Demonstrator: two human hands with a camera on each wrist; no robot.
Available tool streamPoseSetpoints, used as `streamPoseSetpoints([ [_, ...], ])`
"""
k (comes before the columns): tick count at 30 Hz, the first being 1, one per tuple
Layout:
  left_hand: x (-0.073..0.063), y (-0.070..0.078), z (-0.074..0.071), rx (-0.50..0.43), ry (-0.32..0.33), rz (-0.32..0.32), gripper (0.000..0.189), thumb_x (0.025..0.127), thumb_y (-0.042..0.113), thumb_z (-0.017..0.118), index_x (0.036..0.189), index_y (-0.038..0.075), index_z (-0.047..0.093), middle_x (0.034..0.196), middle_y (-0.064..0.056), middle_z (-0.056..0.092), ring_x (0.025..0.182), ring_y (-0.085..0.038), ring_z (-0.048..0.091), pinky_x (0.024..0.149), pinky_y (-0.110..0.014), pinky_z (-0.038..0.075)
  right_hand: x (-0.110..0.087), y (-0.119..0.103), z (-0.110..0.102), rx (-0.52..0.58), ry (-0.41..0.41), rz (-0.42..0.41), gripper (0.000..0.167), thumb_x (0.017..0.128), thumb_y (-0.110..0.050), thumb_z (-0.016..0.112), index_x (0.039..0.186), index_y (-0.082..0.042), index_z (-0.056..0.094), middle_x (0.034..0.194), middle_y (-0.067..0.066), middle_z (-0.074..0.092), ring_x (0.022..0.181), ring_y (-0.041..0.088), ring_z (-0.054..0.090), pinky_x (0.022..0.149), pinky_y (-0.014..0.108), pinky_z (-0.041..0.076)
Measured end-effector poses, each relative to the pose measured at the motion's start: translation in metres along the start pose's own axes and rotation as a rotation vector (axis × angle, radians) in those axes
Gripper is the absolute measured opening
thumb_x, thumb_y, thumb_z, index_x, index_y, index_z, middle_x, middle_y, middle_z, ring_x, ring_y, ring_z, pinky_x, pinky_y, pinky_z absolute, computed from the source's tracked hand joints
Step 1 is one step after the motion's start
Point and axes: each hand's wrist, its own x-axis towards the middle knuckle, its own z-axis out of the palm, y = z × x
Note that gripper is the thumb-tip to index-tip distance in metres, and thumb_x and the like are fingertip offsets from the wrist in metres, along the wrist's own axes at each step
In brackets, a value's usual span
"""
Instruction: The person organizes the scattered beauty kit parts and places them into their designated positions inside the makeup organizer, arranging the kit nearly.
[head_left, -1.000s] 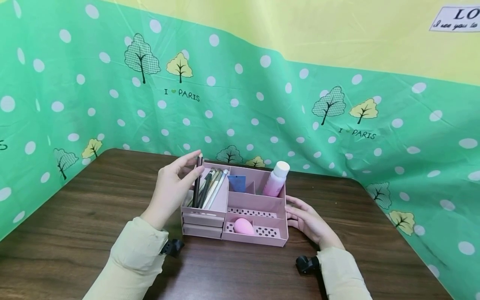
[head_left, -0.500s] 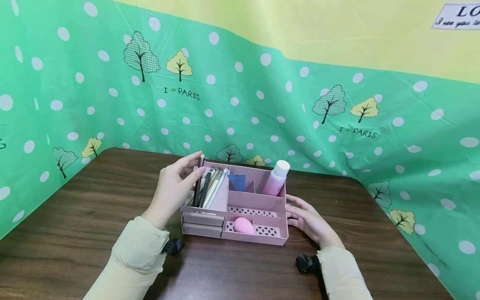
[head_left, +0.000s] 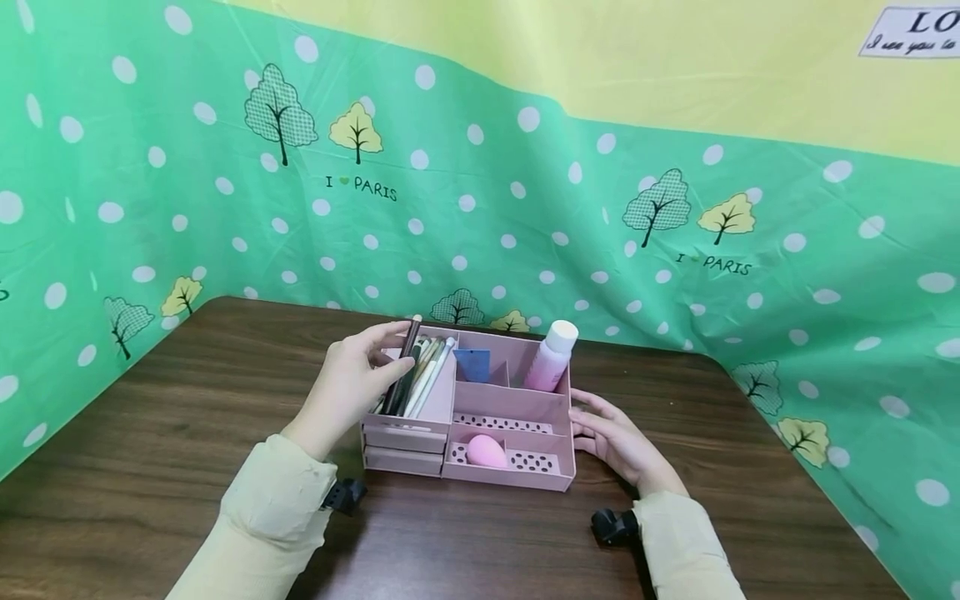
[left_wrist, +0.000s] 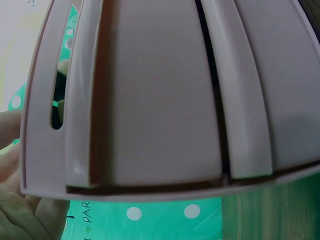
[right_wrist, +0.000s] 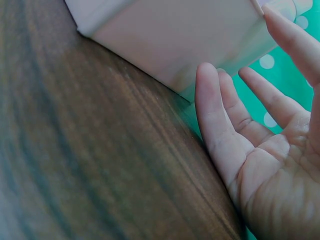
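A pink desktop organizer (head_left: 525, 479) stands on the table, with two drawers under its left part. My left hand (head_left: 345, 379) is over the left compartment, pinching a slim dark pen (head_left: 412, 335) between thumb and fingers. Several black, brown and white pens (head_left: 430, 375) lean beside it in that compartment. In the left wrist view the organizer's drawer front (left_wrist: 160, 100) hides most of the left hand (left_wrist: 30, 215). My right hand (head_left: 618, 437) has its fingers extended at the organizer's right side wall (right_wrist: 175, 45), fingertips at the wall.
A pink bottle with a white cap (head_left: 551, 358) leans in the back right compartment, near a blue card (head_left: 472, 365). A pink makeup sponge (head_left: 486, 452) sits in the front tray. The dark wooden table (head_left: 480, 550) meets a green dotted curtain (head_left: 480, 208) behind.
The dark pen in my left hand has tilted to the right, its lower end now among the other pens, and the hand shifted slightly right. My right hand stays in place.
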Motion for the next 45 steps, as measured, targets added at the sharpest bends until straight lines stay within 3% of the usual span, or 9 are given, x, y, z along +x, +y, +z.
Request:
streamPoseSetpoints([
  [9, -0.0005, 0.0009, -0.0007, 0.119, -0.001, -0.003, 0.047, 0.089, 0.014, 0.071, 0.134, 0.010, 0.061, 0.109, -0.014, 0.074, 0.084, -0.023, 0.072, 0.071, -0.036, 0.056, -0.0015, -0.0005, -0.0004, -0.002, 0.006, -0.001, 0.063, 0.102, -0.016, 0.052, 0.153, 0.001, 0.020, 0.111, -0.002, 0.066, 0.094, 0.011, 0.067, 0.086, 0.028, 0.056],
  [22, -0.0036, -0.0015, 0.0013, 0.327, 0.123, 0.142, 0.034, 0.086, 0.009, 0.074, 0.118, 0.001, 0.069, 0.098, -0.017, 0.076, 0.083, -0.028, 0.073, 0.077, -0.045, 0.056, 0.0000, -0.0013, 0.0010, -0.003, 0.004, 0.013, 0.065, 0.102, -0.016, 0.053, 0.154, 0.002, 0.019, 0.112, 0.000, 0.064, 0.094, 0.011, 0.066, 0.086, 0.028, 0.056],
  [32, -0.0018, -0.0034, 0.0029, 0.365, 0.129, 0.142, 0.033, 0.084, 0.010, 0.076, 0.115, 0.000, 0.070, 0.097, -0.017, 0.076, 0.087, -0.034, 0.071, 0.079, -0.047, 0.054, 0.0001, -0.0014, 0.0007, 0.010, 0.000, 0.006, 0.064, 0.101, -0.017, 0.054, 0.153, 0.001, 0.021, 0.112, -0.001, 0.065, 0.093, 0.012, 0.067, 0.086, 0.028, 0.056],
  [45, -0.0017, -0.0011, 0.0004, 0.345, 0.068, 0.050, 0.033, 0.087, 0.003, 0.070, 0.120, -0.001, 0.067, 0.101, -0.016, 0.075, 0.091, -0.032, 0.070, 0.077, -0.044, 0.056, 0.0006, -0.0012, 0.0008, 0.014, 0.003, 0.004, 0.064, 0.101, -0.016, 0.054, 0.153, 0.001, 0.020, 0.111, 0.000, 0.065, 0.091, 0.011, 0.066, 0.085, 0.028, 0.056],
])
